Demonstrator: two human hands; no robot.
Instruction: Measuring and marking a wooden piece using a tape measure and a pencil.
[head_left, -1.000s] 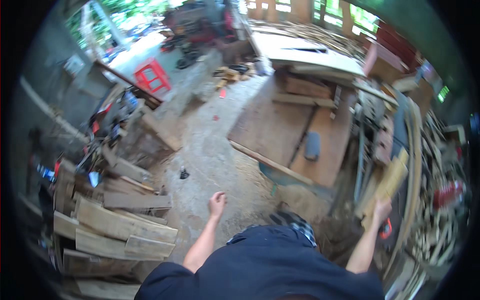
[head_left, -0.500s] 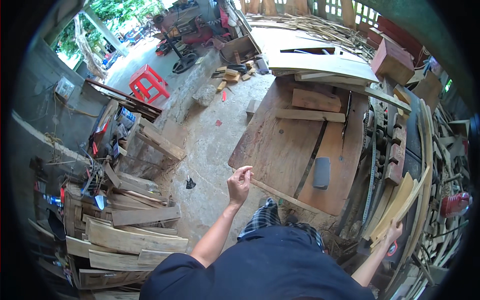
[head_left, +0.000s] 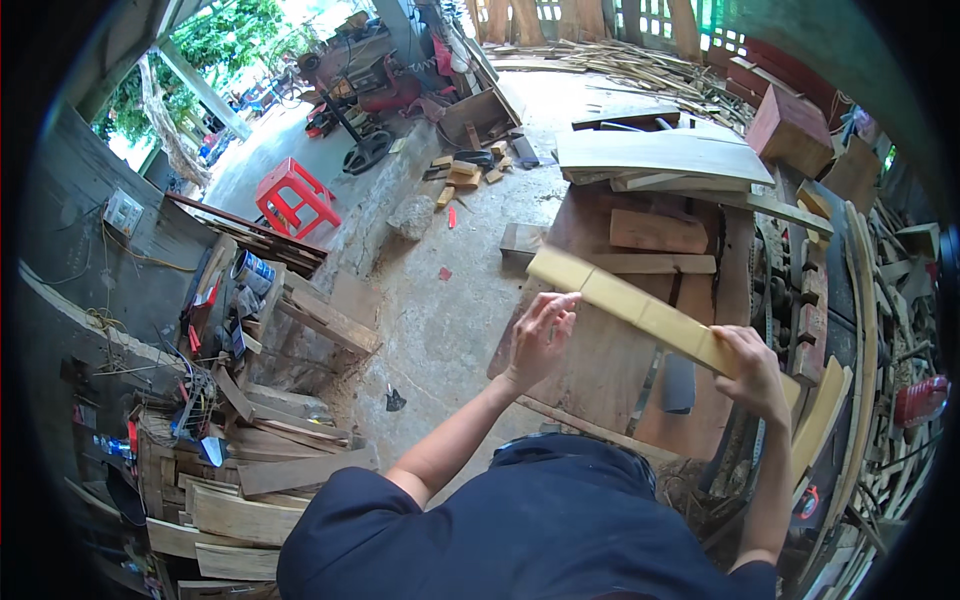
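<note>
A pale yellow wooden board point(head_left: 645, 312) with crosswise lines slants over the brown wooden worktable point(head_left: 590, 350). My right hand point(head_left: 750, 372) grips it towards its right end, fingers over the upper edge. Close to its left part is my left hand point(head_left: 543, 338), fingers loosely bent and apart, fingertips by the lower edge; whether they touch the wood I cannot tell. Beneath the board, a grey rectangular block point(head_left: 679, 385) lies on the tabletop. Farther back on the table are a thick wooden block point(head_left: 657, 231) and a narrow wooden strip point(head_left: 640, 263), partly covered by the board.
More pale boards point(head_left: 818, 415) lean at the table's right, by a red-handled tool point(head_left: 808, 501). Stacked planks point(head_left: 240, 515) fill the lower left. Wide thin sheets point(head_left: 660, 158) overhang the table's far end. A red stool point(head_left: 297, 198) stands at the back left.
My right hand has lifted the board from the pile at the right and brought it over the table. My left hand has moved right and forward towards it. The view has shifted slightly.
</note>
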